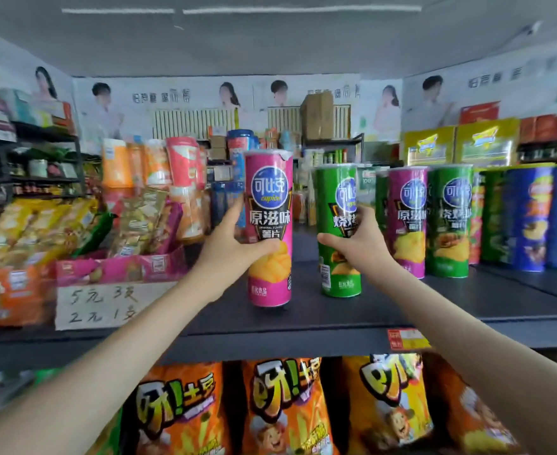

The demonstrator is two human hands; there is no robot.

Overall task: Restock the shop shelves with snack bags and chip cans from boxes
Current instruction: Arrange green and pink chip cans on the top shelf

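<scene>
My left hand (234,246) grips a tall pink chip can (269,205) around its middle, holding it upright at the dark top shelf (303,323), its base at or just above the surface. My right hand (359,244) grips a green chip can (336,205) standing upright on the same shelf, a little to the right. Beside them to the right stand a pink can (406,221) and another green can (449,221), then blue cans (529,218).
A pink display box (119,267) of snack bags with a handwritten price sign (103,305) stands at the shelf's left. Orange snack bags (283,408) hang on the shelf below. A price tag (406,338) sticks to the shelf edge. More shelving and stacked cartons fill the background.
</scene>
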